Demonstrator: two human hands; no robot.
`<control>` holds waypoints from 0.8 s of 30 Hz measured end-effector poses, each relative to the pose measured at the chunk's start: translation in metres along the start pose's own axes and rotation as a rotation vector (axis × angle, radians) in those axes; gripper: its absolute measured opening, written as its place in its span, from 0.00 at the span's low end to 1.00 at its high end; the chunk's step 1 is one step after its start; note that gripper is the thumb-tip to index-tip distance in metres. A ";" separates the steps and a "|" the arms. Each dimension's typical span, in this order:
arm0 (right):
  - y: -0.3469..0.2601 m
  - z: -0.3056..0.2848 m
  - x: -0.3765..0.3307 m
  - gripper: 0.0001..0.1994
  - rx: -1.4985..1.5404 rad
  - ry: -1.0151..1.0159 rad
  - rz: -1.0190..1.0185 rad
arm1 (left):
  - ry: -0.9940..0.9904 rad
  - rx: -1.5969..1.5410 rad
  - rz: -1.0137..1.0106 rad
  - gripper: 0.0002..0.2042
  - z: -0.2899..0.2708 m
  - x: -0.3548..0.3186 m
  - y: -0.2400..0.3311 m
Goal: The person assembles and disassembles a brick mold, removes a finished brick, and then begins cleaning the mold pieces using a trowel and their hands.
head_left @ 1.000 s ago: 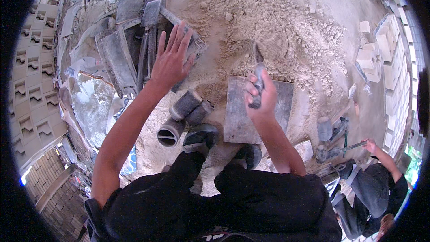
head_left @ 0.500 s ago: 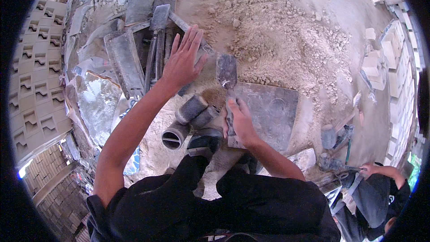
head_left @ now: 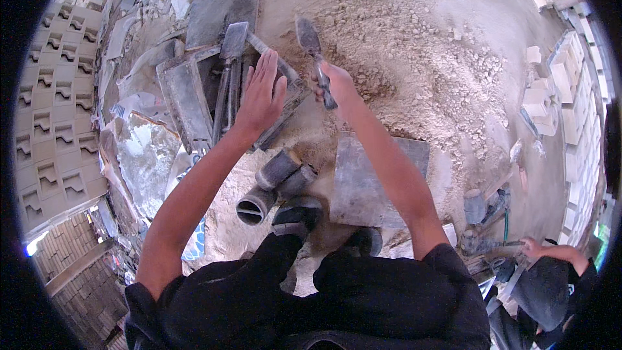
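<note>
My right hand is closed round the handle of a trowel, whose grey blade points away from me over the loose soil. My left hand is stretched out with its fingers straight and close together. It is over the right side of a dusty metal frame, which has a flat-ended, long-handled part and a grey side plate. Whether the left palm touches the frame I cannot tell. Below my right forearm lies a square grey board.
Several dark cylinders lie by my feet. Crumbly soil spreads ahead and right. Pale bricks are stacked at the left and right. Another person works at the lower right. A dark sheet lies beyond the frame.
My right hand has moved forward from the square board to the soil, taking the trowel along and turning its blade. My left hand has shifted slightly nearer to me.
</note>
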State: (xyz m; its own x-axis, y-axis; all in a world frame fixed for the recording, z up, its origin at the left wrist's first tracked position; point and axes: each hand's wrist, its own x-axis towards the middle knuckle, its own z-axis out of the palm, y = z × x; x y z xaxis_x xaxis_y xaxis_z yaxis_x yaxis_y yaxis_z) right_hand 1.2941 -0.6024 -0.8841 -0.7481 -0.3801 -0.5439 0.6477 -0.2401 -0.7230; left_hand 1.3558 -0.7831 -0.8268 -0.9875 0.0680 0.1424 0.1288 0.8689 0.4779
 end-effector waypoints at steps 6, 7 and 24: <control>0.015 -0.013 0.004 0.12 0.183 0.234 -0.187 | -0.006 0.041 0.020 0.27 -0.004 0.000 0.008; 0.016 -0.014 -0.006 0.12 0.269 0.251 -0.219 | -0.002 0.060 0.027 0.27 -0.004 -0.001 0.006; -0.019 -0.060 -0.189 0.22 0.304 0.268 -0.264 | -0.056 0.264 0.030 0.29 0.002 -0.001 0.019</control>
State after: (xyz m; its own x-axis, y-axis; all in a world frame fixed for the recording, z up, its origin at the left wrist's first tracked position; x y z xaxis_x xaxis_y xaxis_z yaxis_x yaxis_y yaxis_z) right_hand 1.4148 -0.4727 -0.7929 -0.8776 -0.0368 -0.4779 0.4135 -0.5624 -0.7160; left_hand 1.3593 -0.7657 -0.8196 -0.9881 0.1163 0.1010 0.1370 0.9635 0.2301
